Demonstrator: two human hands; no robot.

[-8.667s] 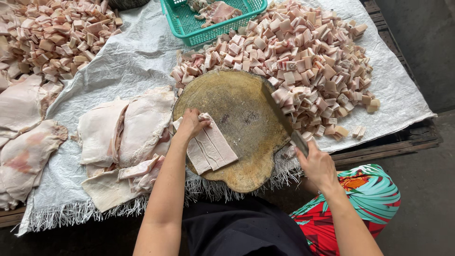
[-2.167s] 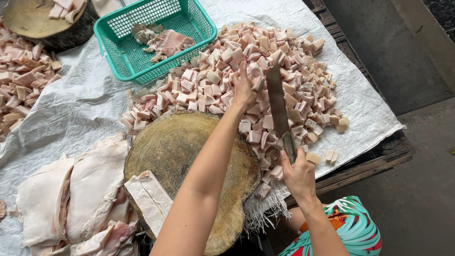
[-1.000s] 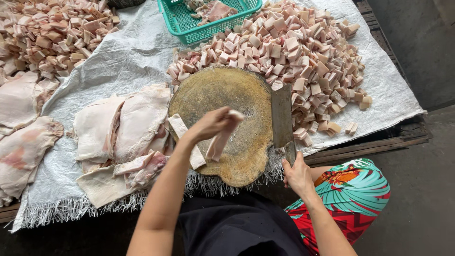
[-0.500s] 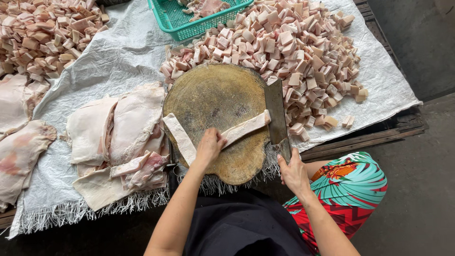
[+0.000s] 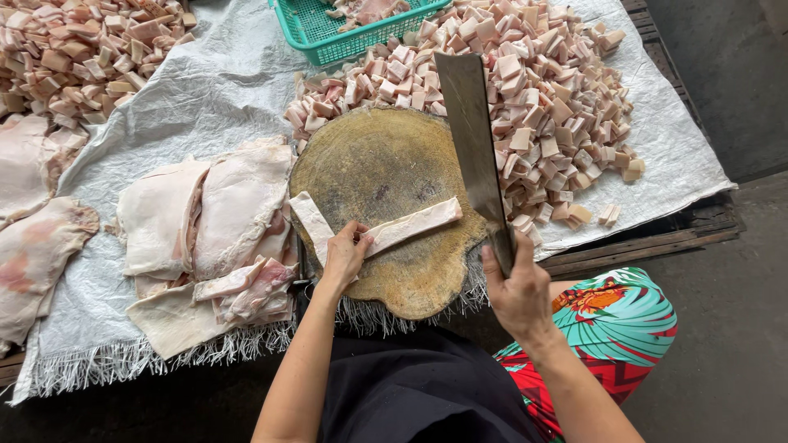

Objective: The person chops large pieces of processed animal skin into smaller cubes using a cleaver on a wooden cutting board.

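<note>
We see two long strips of pork skin lying on the round wooden chopping block (image 5: 386, 176), meeting in a shallow V near its front edge. The longer strip (image 5: 414, 226) runs from the left hand (image 5: 345, 256) up and to the right, and its far end stops just beside the cleaver (image 5: 472, 139). The shorter strip (image 5: 312, 226) angles up and to the left from the same hand. The left hand rests palm down where the two strips meet, fingers curled and pinching the near end of the longer strip against the block — the forearm comes up from below, nearly straight.

The right hand (image 5: 519, 291) is clenched around the cleaver's handle at the block's right front edge, knuckles up and wrist bent a little. The blade stands raised, its long flat side tilted toward us, the tip pointing away over the pile of cut cubes (image 5: 533, 98).

To the left of the block, whole slabs of skin (image 5: 205, 221) lie stacked on the white woven sheet (image 5: 197, 98). A green plastic basket (image 5: 328, 33) sits at the far edge — partly out of view.
</note>
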